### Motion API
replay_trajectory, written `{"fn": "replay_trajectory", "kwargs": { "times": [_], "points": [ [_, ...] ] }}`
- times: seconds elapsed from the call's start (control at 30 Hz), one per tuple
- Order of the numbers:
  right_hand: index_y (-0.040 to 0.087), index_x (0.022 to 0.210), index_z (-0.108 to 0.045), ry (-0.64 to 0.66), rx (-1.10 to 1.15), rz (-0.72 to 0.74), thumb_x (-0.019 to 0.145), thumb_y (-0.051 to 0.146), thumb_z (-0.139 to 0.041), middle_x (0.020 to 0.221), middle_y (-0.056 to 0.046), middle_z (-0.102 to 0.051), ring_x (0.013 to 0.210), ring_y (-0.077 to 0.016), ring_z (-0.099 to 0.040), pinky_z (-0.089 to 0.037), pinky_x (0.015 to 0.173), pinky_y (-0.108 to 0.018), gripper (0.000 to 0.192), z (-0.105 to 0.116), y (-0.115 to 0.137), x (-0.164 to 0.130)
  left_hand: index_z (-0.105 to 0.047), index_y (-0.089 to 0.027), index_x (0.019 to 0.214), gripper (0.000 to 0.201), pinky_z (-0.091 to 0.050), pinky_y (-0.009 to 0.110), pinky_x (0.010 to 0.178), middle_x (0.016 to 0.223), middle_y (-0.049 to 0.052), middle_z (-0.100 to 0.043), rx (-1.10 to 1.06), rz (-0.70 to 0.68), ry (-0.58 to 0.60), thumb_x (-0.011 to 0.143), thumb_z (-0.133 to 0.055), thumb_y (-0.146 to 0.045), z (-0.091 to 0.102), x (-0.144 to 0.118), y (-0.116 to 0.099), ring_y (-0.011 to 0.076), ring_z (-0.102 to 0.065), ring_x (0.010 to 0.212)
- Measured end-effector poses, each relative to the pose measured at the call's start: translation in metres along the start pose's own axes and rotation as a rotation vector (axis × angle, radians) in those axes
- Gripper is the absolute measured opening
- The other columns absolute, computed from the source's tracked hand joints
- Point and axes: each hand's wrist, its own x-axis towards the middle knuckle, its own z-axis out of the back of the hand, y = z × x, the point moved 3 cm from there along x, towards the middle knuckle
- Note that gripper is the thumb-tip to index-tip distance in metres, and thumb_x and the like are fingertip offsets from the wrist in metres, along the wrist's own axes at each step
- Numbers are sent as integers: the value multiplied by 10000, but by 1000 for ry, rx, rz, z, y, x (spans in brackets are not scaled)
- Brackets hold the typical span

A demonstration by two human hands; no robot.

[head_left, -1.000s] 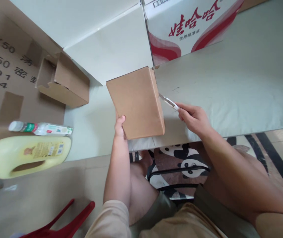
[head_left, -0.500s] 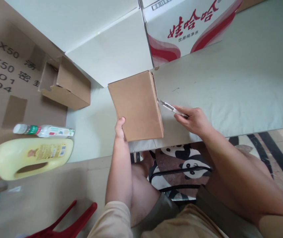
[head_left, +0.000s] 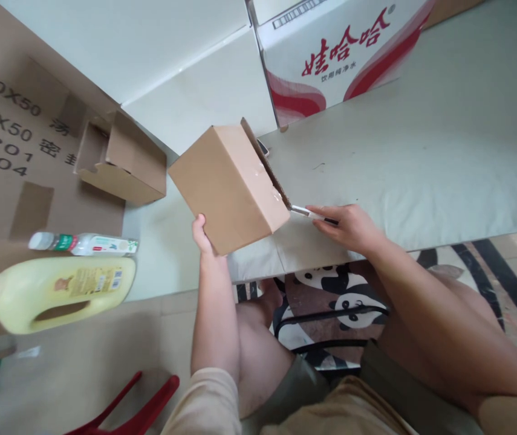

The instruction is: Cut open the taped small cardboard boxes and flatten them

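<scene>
A plain brown cardboard box (head_left: pixel 222 187) is held tilted above the pale cloth, with my left hand (head_left: pixel 202 235) gripping its lower left edge, thumb on the face. Its narrow side shows, with a raised, rough-edged flap (head_left: pixel 262 160) along the far edge. My right hand (head_left: pixel 346 226) is closed around a utility knife (head_left: pixel 306 211), whose tip meets the box's right corner by the flap. A dark, rounded object (head_left: pixel 262 147) peeks out behind the flap, mostly hidden.
A smaller open cardboard box (head_left: pixel 124 163) stands to the left. Nearer are a water bottle (head_left: pixel 86 243) and a yellow jug (head_left: pixel 68 287). At the back are a white box (head_left: pixel 208 90) and a red-and-white water carton (head_left: pixel 340 66). A red plastic piece (head_left: pixel 149 399) lies lower left.
The box has turned and tilted left in my left hand, so its narrow side and flap now show. The knife has moved slightly down to its right corner.
</scene>
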Motion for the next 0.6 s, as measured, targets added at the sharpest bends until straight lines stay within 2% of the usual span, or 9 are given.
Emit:
{"fn": "replay_trajectory", "kwargs": {
  "times": [0.23,0.4,0.47,0.6],
  "points": [
    [245,1246,-767,-42,-51,8,877,359,-577,641,-36,-718,505,-146,-538,-376,540,-274,430,-4,-2,-1,-695,-224,1012,469,-542,436,978,1064,83,-753,-15,8,4,727,-671,-595,-7,-6,-3,337,-640,1222],
    [211,1271,-742,-107,-65,-11,907,379,-532,627,-39,-677,517,-167,-543,-390,543,-292,453,1,1,0,-677,-259,1108,495,-546,418,975,1171,67,-736,-59,-34,6,766,-640,-615,-9,-5,-8,315,-628,1244],
    [210,1322,-704,-169,-89,-20,917,352,-498,721,-64,-712,565,-191,-573,-412,550,-307,476,2,-3,1,-668,-267,1134,498,-551,412,964,1198,65,-728,-79,-32,5,777,-636,-612,-8,-4,-9,306,-626,1243],
    [217,1442,-597,-308,-201,-48,910,243,-434,1097,-143,-729,752,-248,-642,-476,593,-348,557,-1,-19,2,-664,-264,1135,537,-560,424,941,1161,78,-735,-34,6,36,764,-654,-653,-5,-3,-6,314,-649,1195]
  ]
}}
